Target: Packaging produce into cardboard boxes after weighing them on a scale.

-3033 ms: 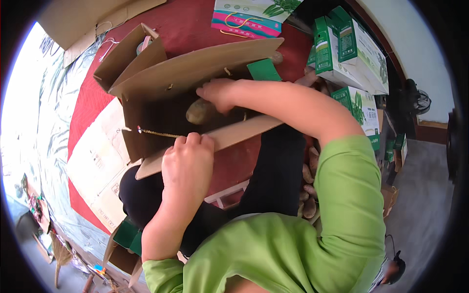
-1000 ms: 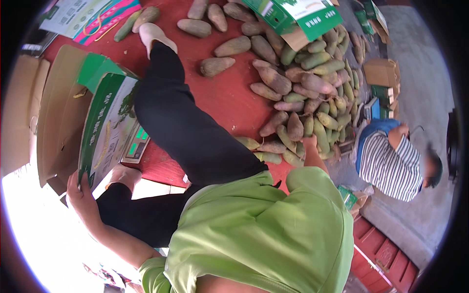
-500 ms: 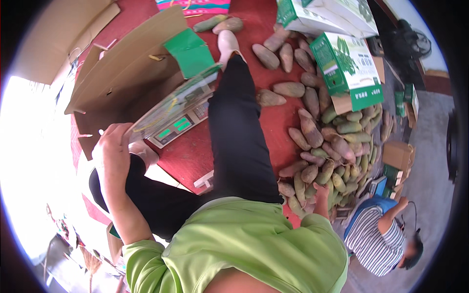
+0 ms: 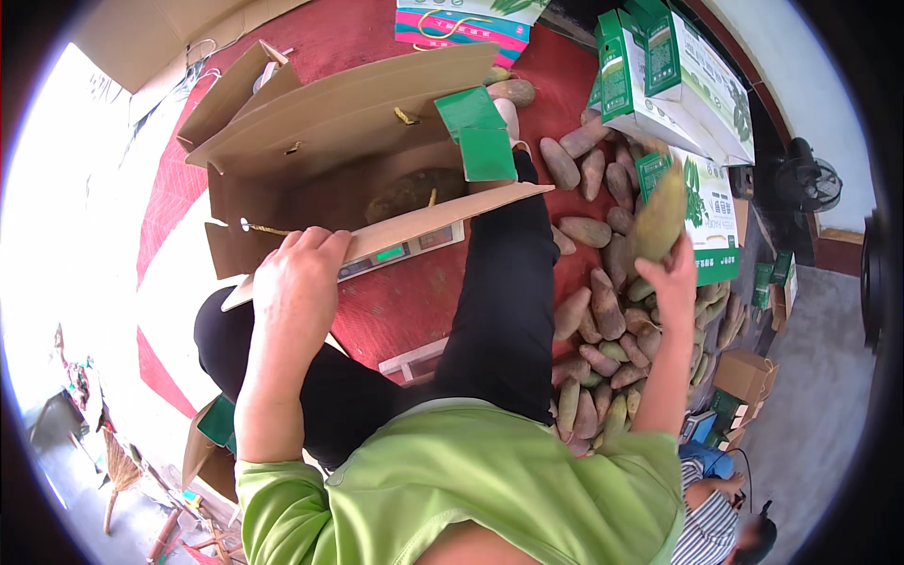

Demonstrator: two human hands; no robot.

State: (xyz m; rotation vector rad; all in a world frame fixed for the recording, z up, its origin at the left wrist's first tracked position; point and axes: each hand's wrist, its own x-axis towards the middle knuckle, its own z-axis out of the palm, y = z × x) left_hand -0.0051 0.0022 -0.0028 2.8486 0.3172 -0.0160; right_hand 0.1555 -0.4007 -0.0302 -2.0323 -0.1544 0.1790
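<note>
My left hand (image 4: 303, 287) grips the near flap (image 4: 424, 217) of an open brown carton (image 4: 320, 108), fingers over its edge. Inside the carton lies a dark oblong vegetable (image 4: 410, 193), partly in shadow. Below the flap, a digital scale (image 4: 438, 240) with a lit green display shows in part; its plate is hidden. My right hand (image 4: 670, 275) holds a long greenish vegetable (image 4: 662, 212) upright by its lower end, raised above a heap of similar green and pinkish-brown vegetables (image 4: 607, 306) on my right.
Green-and-white boxes (image 4: 697, 85) stand beyond the heap. A colourful gift box (image 4: 461, 28) sits at the far side of the red mat (image 4: 395, 311). A black fan (image 4: 808, 179) stands at the right wall. Another person in a striped shirt (image 4: 702, 518) is at lower right.
My right hand has risen from the heap with a vegetable in it. The carton's near flap has tilted toward me, with my left hand on it, and the vegetable inside now shows.
</note>
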